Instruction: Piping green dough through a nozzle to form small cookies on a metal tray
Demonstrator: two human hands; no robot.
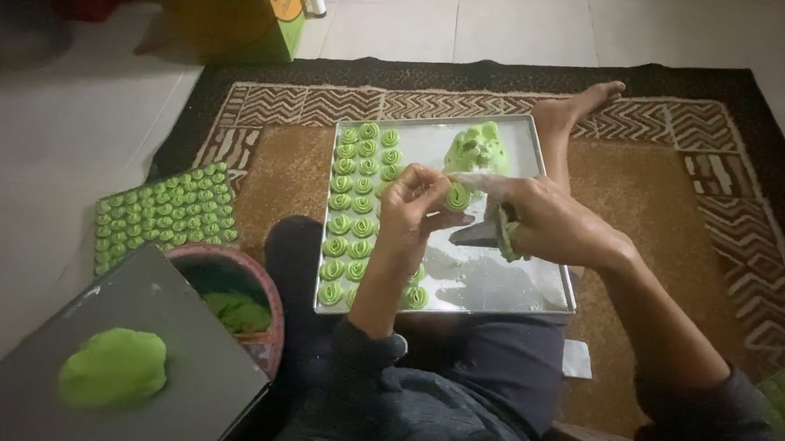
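A metal baking tray [547, 298] rests on my lap, with several green spiral dough pieces [350, 195] in rows along its left side. A lump of green dough [477, 149] sits at the tray's far end. My left hand [414, 204] pinches a small green spiral piece [457, 196] above the tray. My right hand [551, 223] touches the same piece with its fingertips and holds a dark metal scraper [480, 235] smeared with green dough.
A second tray [101, 239] filled with green spirals lies on the floor at left. A dark board [185, 344] carries a flat green dough mound [113, 369], beside a round bowl [266, 287] with dough. A patterned rug [685, 184] and a green box [233, 11] lie beyond.
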